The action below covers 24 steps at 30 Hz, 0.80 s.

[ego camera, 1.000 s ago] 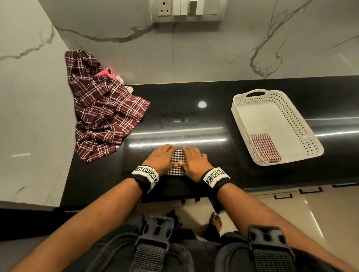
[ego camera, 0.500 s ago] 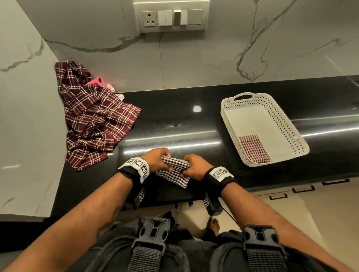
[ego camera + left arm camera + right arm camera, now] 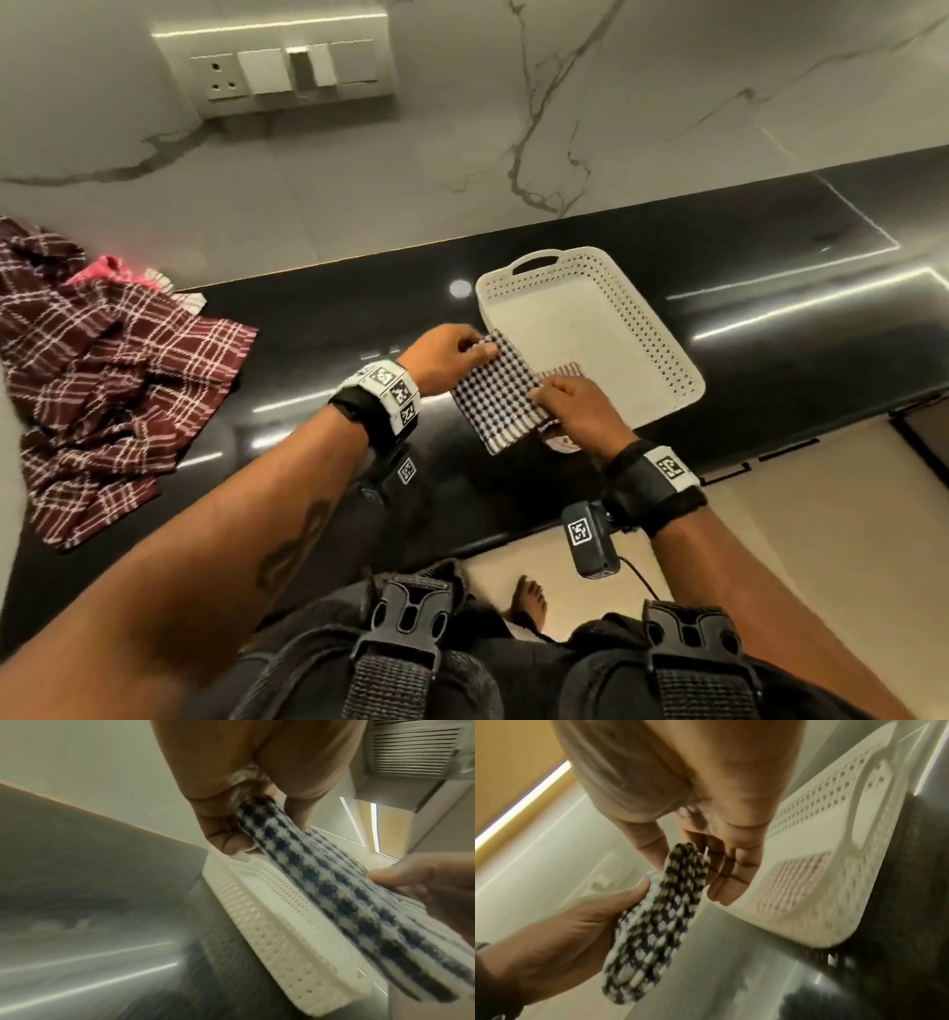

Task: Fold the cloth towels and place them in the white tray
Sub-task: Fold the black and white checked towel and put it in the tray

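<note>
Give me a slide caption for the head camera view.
Both hands carry a folded checked towel over the white tray, left hand and right hand gripping opposite edges.

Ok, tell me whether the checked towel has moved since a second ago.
Yes. The checked towel, held by both hands, has gone right, from the counter up over the tray's near-left rim.

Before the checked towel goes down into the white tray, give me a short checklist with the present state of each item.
1. Left hand grips the black-and-white checked towel: ok.
2. Right hand grips its other end: ok.
3. Towel folded into a compact rectangle: ok.
4. Towel over the white tray: partly; it overlaps only the near left rim, not ok yet.
5. Free floor in the tray beside the folded red checked towel: ok.
6. Whether the fold will hold on release: cannot tell.
</note>
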Available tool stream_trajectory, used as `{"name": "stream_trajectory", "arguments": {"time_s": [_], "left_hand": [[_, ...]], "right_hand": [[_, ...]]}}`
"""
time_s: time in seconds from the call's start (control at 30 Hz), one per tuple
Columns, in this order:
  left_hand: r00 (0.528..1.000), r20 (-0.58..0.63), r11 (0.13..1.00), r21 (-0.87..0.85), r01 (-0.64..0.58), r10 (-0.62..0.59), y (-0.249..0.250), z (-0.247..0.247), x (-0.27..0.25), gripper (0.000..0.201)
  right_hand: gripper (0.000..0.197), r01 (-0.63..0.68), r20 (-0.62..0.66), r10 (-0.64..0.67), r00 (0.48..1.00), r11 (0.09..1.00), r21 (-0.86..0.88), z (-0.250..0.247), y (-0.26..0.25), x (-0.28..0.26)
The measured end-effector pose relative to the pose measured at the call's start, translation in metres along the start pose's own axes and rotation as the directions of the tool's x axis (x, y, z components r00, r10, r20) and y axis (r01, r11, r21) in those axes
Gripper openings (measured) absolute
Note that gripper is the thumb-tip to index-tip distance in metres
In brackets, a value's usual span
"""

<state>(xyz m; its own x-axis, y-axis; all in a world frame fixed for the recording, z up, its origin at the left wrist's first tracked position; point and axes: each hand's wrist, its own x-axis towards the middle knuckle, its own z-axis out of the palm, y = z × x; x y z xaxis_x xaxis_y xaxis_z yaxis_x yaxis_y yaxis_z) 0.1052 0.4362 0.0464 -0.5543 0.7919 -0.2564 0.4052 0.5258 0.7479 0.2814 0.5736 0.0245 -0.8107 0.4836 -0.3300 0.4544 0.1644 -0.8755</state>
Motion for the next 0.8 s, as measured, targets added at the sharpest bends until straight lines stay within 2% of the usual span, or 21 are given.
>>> {"name": "stream_trajectory", "arguments": {"time_s": [0.1,0.2,0.27,0.4,0.6,0.8], "left_hand": [[0.995,0.079,0.992,0.109,-0.062,0.053,0.047,0.018,0.049,0.029],[0.992,0.108,0.964,0.248,-0.097,0.072,0.073,0.038,0.086,0.03],[0.993,0.107,0.944,0.319,-0.088,0.057,0.08,0.054,0.104,0.029],[0.991,0.129,0.909,0.414,-0.037,-0.018,0.077,0.079,0.123,0.029],[0.986,0.126,0.876,0.481,0.039,-0.113,0.063,0.091,0.131,0.03],[0.981,0.135,0.851,0.524,0.047,-0.138,0.052,0.098,0.13,0.03]], "right_hand": [[0.02,-0.049,-0.113,0.043,0.993,0.998,-0.047,-0.062,0.006,0.006],[0.006,-0.086,-0.154,0.06,0.986,0.982,-0.169,-0.1,0.021,0.019],[0.008,-0.123,-0.153,0.086,0.984,0.961,-0.246,-0.113,0.033,0.029],[0.015,-0.158,-0.089,0.134,0.987,0.904,-0.397,-0.118,0.047,0.038],[0.024,-0.11,-0.009,0.128,0.992,0.816,-0.568,-0.103,0.048,0.051],[0.02,-0.11,0.037,0.18,0.983,0.738,-0.665,-0.094,0.051,0.057]]}}
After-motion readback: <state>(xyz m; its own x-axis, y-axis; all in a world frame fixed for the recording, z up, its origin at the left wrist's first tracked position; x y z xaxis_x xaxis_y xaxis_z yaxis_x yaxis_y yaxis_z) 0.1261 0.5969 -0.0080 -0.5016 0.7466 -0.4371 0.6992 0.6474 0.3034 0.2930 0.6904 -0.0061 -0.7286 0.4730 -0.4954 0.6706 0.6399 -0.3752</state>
